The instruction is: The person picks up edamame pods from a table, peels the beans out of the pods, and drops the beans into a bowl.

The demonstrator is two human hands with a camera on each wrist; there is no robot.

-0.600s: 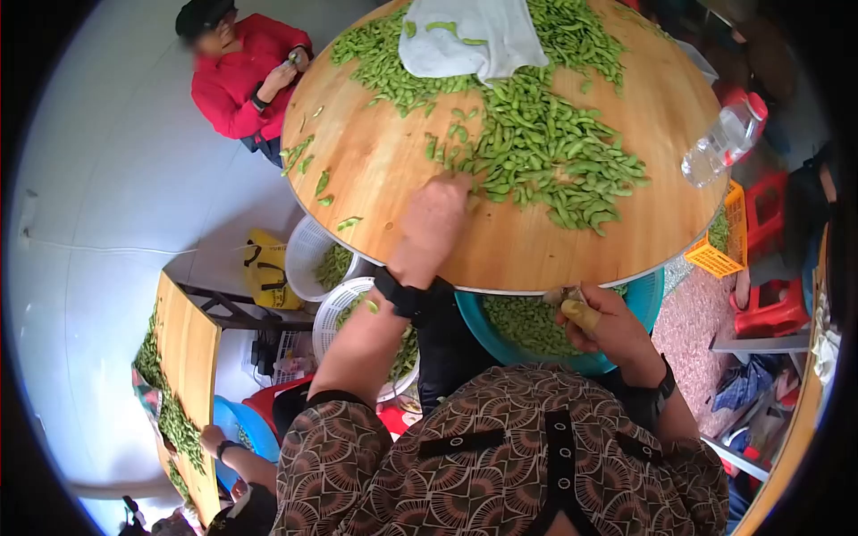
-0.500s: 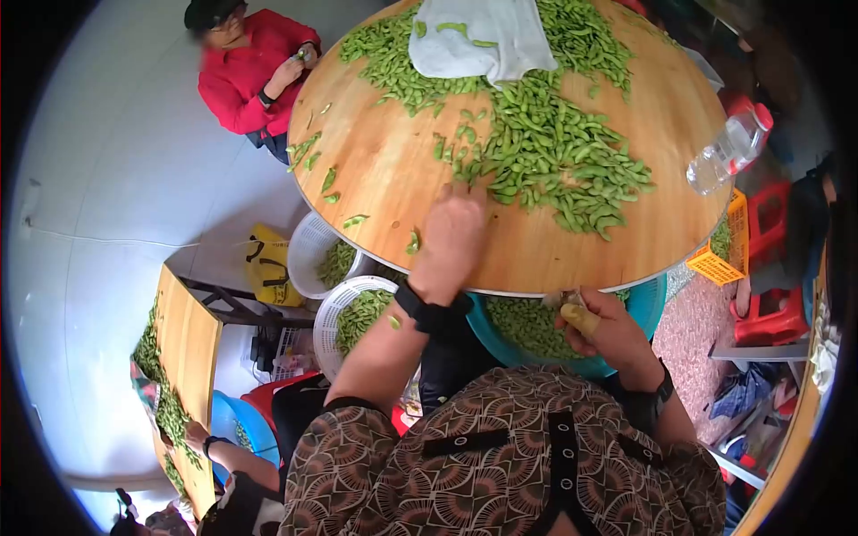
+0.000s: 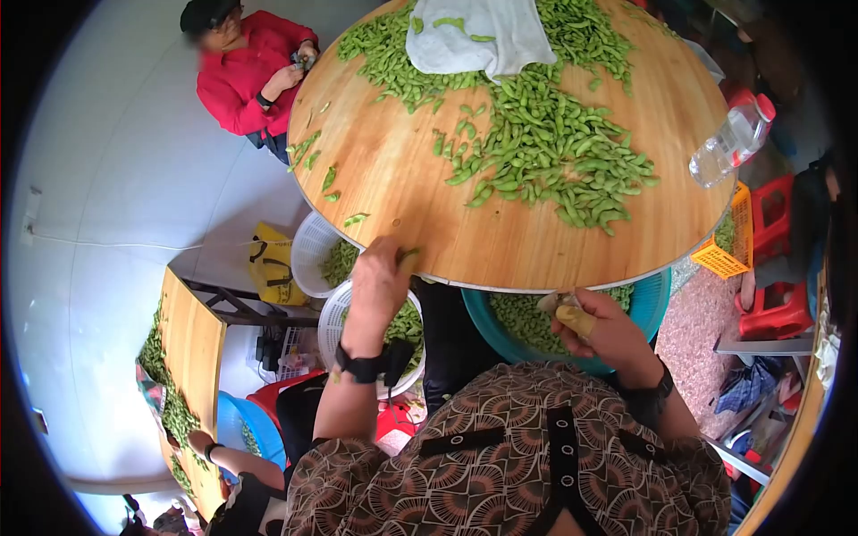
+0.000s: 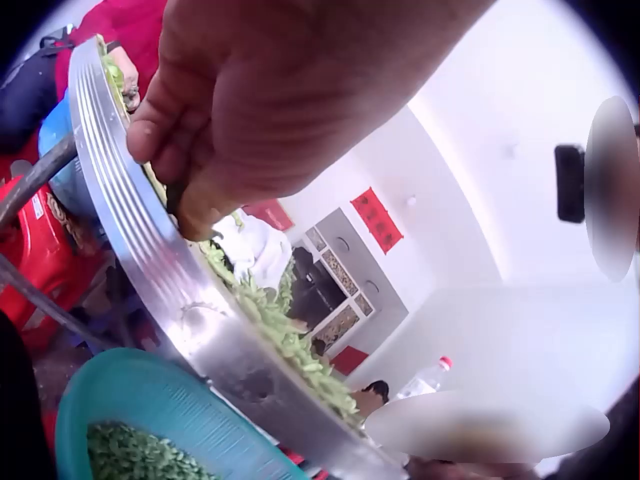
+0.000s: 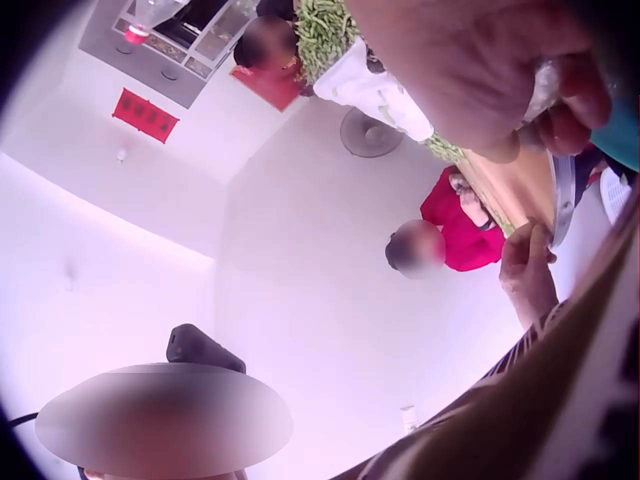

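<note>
At the near left edge of the round wooden table (image 3: 402, 196), my left hand (image 3: 380, 281) pinches a green soybean pod (image 3: 408, 255) between thumb and fingers. The left wrist view has those fingertips right over the table's metal rim (image 4: 150, 250). Green pods (image 3: 554, 143) lie heaped across the table, partly under a white cloth (image 3: 483, 40). My right hand (image 3: 603, 326) stays over the teal basin (image 3: 657, 308) of shelled beans, fingers curled round a small pale object (image 3: 547, 304); I cannot tell its kind. A yellowish cover (image 3: 575, 320) wraps its thumb.
White baskets (image 3: 313, 255) with green contents stand below the table's left edge. A clear bottle (image 3: 728, 143) leans at the right, above an orange crate (image 3: 728, 237) and red stools (image 3: 773, 308). A person in red (image 3: 246, 71) works at the far left; another person's hand (image 3: 201, 442) reaches a second table (image 3: 192, 348).
My left hand has drawn back from the pod heap to the table's near left edge, where a lone pod lay, and now pinches a pod. The right hand has kept its place.
</note>
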